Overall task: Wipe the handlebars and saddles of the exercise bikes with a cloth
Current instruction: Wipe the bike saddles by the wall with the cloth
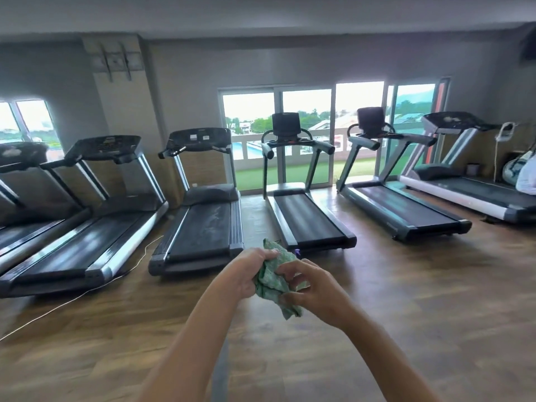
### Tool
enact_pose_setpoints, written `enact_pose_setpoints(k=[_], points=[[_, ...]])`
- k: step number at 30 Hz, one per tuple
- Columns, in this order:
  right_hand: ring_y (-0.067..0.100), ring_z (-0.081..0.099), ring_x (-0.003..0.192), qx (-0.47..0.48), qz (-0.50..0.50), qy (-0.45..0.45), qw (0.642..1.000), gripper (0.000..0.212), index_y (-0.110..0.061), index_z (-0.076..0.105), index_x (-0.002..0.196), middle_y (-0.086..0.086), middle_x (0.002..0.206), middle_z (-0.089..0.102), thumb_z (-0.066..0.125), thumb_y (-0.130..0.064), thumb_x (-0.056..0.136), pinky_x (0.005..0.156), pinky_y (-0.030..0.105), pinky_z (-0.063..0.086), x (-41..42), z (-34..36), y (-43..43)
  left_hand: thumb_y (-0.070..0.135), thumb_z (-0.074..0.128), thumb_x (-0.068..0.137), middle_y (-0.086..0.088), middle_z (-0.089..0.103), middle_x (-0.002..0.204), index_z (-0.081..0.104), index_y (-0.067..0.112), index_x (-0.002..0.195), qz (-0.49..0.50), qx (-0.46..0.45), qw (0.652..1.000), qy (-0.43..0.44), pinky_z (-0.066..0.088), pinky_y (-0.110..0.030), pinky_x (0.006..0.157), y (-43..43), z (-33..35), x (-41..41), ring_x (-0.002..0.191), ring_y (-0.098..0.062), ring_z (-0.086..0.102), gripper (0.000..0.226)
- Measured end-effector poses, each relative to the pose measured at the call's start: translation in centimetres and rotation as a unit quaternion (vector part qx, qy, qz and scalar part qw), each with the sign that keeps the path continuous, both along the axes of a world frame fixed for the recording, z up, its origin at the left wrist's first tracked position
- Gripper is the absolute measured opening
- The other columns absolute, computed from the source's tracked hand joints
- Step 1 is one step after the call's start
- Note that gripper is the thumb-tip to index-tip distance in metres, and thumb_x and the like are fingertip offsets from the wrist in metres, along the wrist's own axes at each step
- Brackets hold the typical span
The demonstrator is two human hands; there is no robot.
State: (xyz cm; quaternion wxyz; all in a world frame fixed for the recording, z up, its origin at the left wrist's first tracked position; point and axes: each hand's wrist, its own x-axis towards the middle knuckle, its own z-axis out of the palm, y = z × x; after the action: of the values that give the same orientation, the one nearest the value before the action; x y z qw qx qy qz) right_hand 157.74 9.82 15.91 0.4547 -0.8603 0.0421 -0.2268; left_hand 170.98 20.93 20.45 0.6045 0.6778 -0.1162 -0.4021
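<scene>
A crumpled green patterned cloth hangs between both hands in front of me, above the wooden floor. My left hand grips its upper left part, with a corner sticking up above the fingers. My right hand pinches the right side of the cloth with curled fingers. No exercise bike is in view; only treadmills stand ahead.
Several treadmills stand in a row facing the windows along the far wall. A white cable runs across the wooden floor at the left. At the right edge, part of a person in white shows.
</scene>
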Motion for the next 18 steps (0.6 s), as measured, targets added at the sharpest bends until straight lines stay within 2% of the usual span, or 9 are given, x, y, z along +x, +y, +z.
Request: enact_pose_setpoints(k=[3, 5, 7, 10, 12, 14, 16, 18], points=[[0.006, 0.065, 0.079, -0.011, -0.02, 0.032, 0.999, 0.047, -0.046, 0.07, 0.093, -0.008, 0.094, 0.071, 0.078, -0.002, 0.078, 0.08, 0.028, 0.055, 1.8, 0.8, -3.7, 0.026, 0.054, 0.1, -0.02, 0.071, 0.087, 0.061, -0.004, 0.111, -0.036, -0.002, 0.999, -0.01, 0.06, -0.043, 0.067, -3.2, 0.3, 2.1, 0.072, -0.032, 0.07, 0.032], [0.013, 0.069, 0.083, -0.015, -0.048, 0.027, 0.998, 0.031, -0.035, 0.075, 0.091, -0.005, 0.09, 0.074, 0.072, -0.006, 0.084, 0.081, 0.03, 0.057, 3.1, 1.5, -6.3, 0.041, 0.059, 0.096, -0.02, 0.072, 0.091, 0.064, -0.003, 0.108, -0.065, -0.018, 0.998, -0.006, 0.06, -0.041, 0.07, -5.9, 0.1, 3.7, 0.074, -0.032, 0.071, 0.046], [0.01, 0.068, 0.081, -0.007, -0.088, 0.033, 0.996, 0.015, -0.026, 0.078, 0.088, -0.005, 0.085, 0.075, 0.069, -0.014, 0.088, 0.079, 0.03, 0.056, 4.4, 2.6, -8.8, 0.061, 0.061, 0.087, -0.021, 0.071, 0.104, 0.066, -0.001, 0.11, -0.112, -0.048, 0.993, 0.004, 0.058, -0.044, 0.084, -8.5, -0.5, 5.2, 0.089, -0.033, 0.071, 0.066], [0.013, 0.062, 0.078, -0.015, -0.167, 0.046, 0.985, 0.018, -0.02, 0.075, 0.088, 0.003, 0.088, 0.073, 0.061, -0.01, 0.093, 0.075, 0.034, 0.051, 6.8, 4.5, -14.2, 0.074, 0.058, 0.078, -0.018, 0.066, 0.127, 0.063, 0.006, 0.128, -0.205, -0.095, 0.974, -0.005, 0.047, -0.049, 0.105, -13.2, -1.8, 8.0, 0.116, -0.034, 0.064, 0.085], [0.016, 0.061, 0.081, -0.036, -0.21, 0.047, 0.976, 0.018, -0.018, 0.073, 0.091, 0.004, 0.091, 0.071, 0.061, -0.005, 0.093, 0.073, 0.03, 0.046, 7.5, 6.3, -17.9, 0.074, 0.051, 0.083, -0.016, 0.062, 0.133, 0.059, 0.01, 0.134, -0.263, -0.128, 0.956, -0.005, 0.042, -0.05, 0.111, -16.6, -3.0, 9.6, 0.124, -0.033, 0.059, 0.083], [0.011, 0.061, 0.079, -0.048, -0.232, 0.057, 0.97, 0.015, -0.02, 0.071, 0.099, -0.001, 0.091, 0.069, 0.068, -0.007, 0.092, 0.073, 0.026, 0.044, 7.4, 8.5, -21.1, 0.066, 0.049, 0.088, -0.013, 0.064, 0.132, 0.06, 0.01, 0.133, -0.314, -0.141, 0.939, -0.002, 0.044, -0.049, 0.109, -19.8, -3.9, 10.6, 0.123, -0.032, 0.06, 0.073], [0.007, 0.062, 0.073, -0.034, -0.233, 0.065, 0.97, 0.018, -0.024, 0.07, 0.099, -0.005, 0.084, 0.07, 0.075, -0.011, 0.088, 0.071, 0.026, 0.045, 6.8, 10.7, -23.8, 0.053, 0.058, 0.09, -0.015, 0.066, 0.129, 0.061, 0.007, 0.13, -0.364, -0.138, 0.921, -0.013, 0.047, -0.049, 0.105, -23.0, -4.6, 11.4, 0.12, -0.032, 0.062, 0.061], [0.01, 0.063, 0.071, -0.008, -0.241, 0.068, 0.968, 0.023, -0.027, 0.069, 0.099, -0.007, 0.076, 0.07, 0.078, -0.01, 0.085, 0.069, 0.027, 0.048, 5.8, 12.3, -26.2, 0.047, 0.067, 0.086, -0.014, 0.065, 0.13, 0.059, 0.007, 0.132, -0.427, -0.137, 0.893, -0.04, 0.043, -0.05, 0.108, -26.4, -4.7, 12.1, 0.123, -0.031, 0.06, 0.061]])
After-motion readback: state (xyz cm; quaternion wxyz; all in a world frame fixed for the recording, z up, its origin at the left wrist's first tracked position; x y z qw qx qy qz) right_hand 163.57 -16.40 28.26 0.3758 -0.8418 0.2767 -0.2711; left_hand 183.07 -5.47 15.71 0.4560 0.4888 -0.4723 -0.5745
